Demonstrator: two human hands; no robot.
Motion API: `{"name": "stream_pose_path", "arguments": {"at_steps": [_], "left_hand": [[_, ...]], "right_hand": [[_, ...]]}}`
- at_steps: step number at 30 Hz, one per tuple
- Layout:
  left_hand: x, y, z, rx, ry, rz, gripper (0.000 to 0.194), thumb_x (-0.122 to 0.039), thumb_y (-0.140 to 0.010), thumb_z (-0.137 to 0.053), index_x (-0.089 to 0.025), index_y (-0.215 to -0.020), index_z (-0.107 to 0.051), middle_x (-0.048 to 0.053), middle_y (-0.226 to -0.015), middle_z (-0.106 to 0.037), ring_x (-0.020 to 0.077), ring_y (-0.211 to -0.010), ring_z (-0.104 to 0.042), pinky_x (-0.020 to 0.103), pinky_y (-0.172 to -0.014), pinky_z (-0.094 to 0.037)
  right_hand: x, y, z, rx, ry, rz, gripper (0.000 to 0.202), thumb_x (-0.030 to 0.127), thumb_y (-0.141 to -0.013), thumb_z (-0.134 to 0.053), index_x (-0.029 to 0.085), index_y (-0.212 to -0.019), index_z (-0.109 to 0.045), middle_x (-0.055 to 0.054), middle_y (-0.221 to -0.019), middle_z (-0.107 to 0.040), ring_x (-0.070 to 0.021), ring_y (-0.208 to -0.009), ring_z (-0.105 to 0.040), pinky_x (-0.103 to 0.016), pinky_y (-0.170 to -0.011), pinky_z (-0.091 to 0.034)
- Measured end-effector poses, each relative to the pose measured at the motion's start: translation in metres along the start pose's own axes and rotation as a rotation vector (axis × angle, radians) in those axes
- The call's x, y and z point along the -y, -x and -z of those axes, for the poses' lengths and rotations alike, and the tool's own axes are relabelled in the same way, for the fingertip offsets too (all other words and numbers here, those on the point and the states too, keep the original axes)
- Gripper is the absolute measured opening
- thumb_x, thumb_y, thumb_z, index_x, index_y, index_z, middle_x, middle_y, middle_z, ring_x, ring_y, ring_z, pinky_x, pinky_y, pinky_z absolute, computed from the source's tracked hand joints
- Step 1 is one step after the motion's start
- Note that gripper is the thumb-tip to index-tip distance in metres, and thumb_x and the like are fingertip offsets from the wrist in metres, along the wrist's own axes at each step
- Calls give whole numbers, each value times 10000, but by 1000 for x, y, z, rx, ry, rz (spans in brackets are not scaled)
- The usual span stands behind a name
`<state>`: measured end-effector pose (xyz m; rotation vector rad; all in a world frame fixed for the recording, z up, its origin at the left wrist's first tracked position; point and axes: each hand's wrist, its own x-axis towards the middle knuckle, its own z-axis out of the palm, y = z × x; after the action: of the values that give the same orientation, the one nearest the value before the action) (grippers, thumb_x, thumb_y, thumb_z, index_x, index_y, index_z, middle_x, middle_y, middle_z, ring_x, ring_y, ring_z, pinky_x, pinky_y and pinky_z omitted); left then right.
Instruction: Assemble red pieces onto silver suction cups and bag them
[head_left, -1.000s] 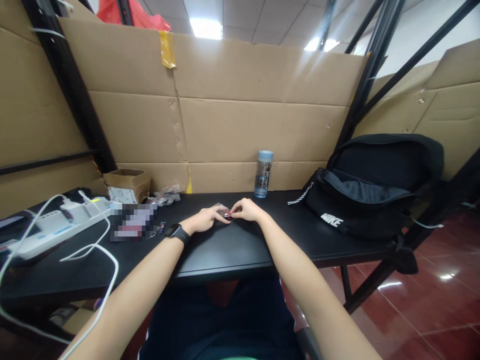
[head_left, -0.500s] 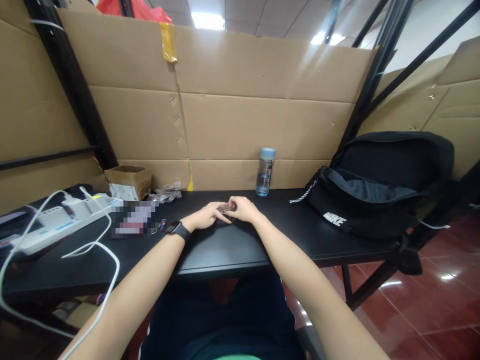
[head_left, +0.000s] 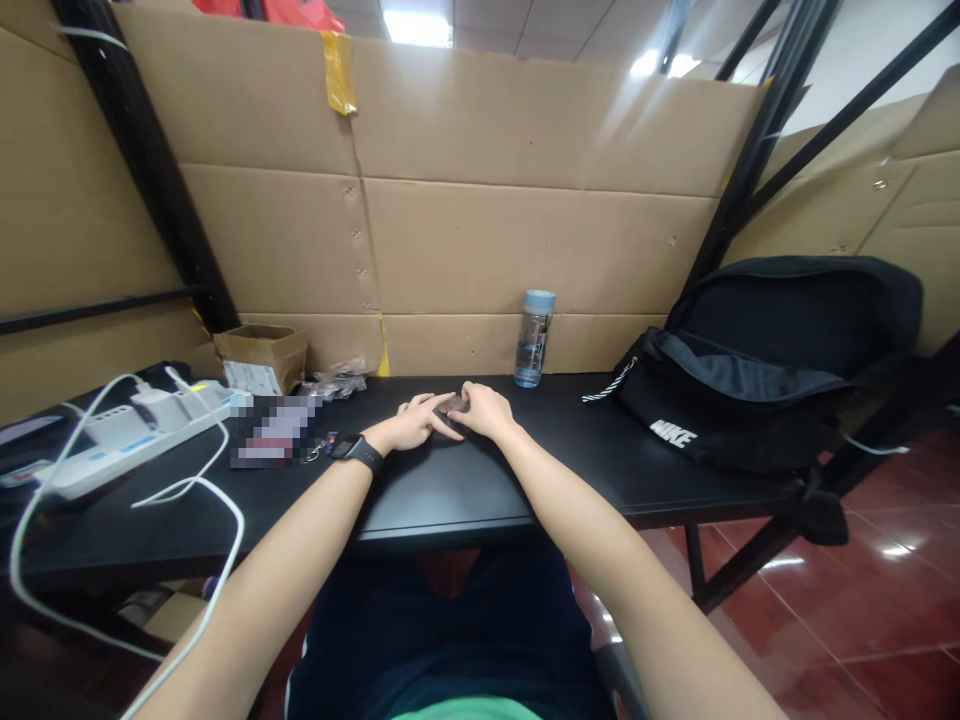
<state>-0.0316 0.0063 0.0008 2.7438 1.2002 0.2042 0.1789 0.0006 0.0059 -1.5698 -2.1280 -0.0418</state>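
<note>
Over the middle of the black table (head_left: 450, 500), both hands meet at a small dark, shiny item (head_left: 454, 406), which looks like a clear packet. My right hand (head_left: 484, 408) pinches it from the right, thumb and fingers together. My left hand (head_left: 416, 422), with a black watch on the wrist, touches it from the left with index and middle fingers spread apart. Fingers cover much of the item, so its contents cannot be made out.
A water bottle (head_left: 534, 340) stands behind the hands. An open black backpack (head_left: 750, 400) lies at the right. On the left are a power strip (head_left: 135, 435) with white cables, a small cardboard box (head_left: 262, 358), clear packets (head_left: 337, 380) and a blurred-out item (head_left: 275, 432).
The left fingers have spread wider beside the item, and the right hand's grip on it has shifted slightly. The whole view has moved a little.
</note>
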Motion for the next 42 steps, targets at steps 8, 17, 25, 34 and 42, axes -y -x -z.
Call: {"name": "stream_pose_path", "arguments": {"at_steps": [8,17,25,34,42], "left_hand": [[6,3,3,-12,31,-6,716,13,-777,-425,-508,-1157,-735,-138,-1675,-228,342,-1511,-251,688,-1176,-215],[20,-7,-5,-355,448,-149,741,-43,-708,-497,-251,-1413,-589,73,-1379,-628,212,-1212,-629,395,-1081,-486],[21,-10,-9,-536,69,4,164,-267,-856,-656,-255,-1004,-726,28,-1046,-755,224,-999,-690,338,-928,-492],[1,-5,4,-657,142,19,149,-324,-926,-615,-238,-882,-729,21,-941,-772,212,-936,-683,308,-870,-456],[2,-4,4,-520,56,81,179,-335,-953,-563,-252,-958,-721,35,-1029,-770,243,-1062,-648,383,-962,-384]], "right_hand": [[-9,2,4,62,-41,-41,244,395,-819,-725,259,-991,-619,-19,-963,-709,-159,-779,-624,-234,-620,-334],[-13,-2,-3,49,-165,-53,40,274,-799,-726,245,-820,-707,-28,-896,-750,-191,-847,-665,-247,-656,-398],[-21,-9,-12,57,-339,-73,64,247,-799,-747,208,-788,-796,-60,-833,-782,-188,-817,-705,-250,-721,-471],[-28,-7,-6,183,-623,-11,153,290,-778,-748,153,-768,-814,-15,-672,-741,-132,-633,-647,-218,-636,-472],[-32,-6,2,227,-810,-11,205,313,-817,-744,112,-842,-777,-66,-746,-760,-156,-679,-698,-243,-689,-532]]}}
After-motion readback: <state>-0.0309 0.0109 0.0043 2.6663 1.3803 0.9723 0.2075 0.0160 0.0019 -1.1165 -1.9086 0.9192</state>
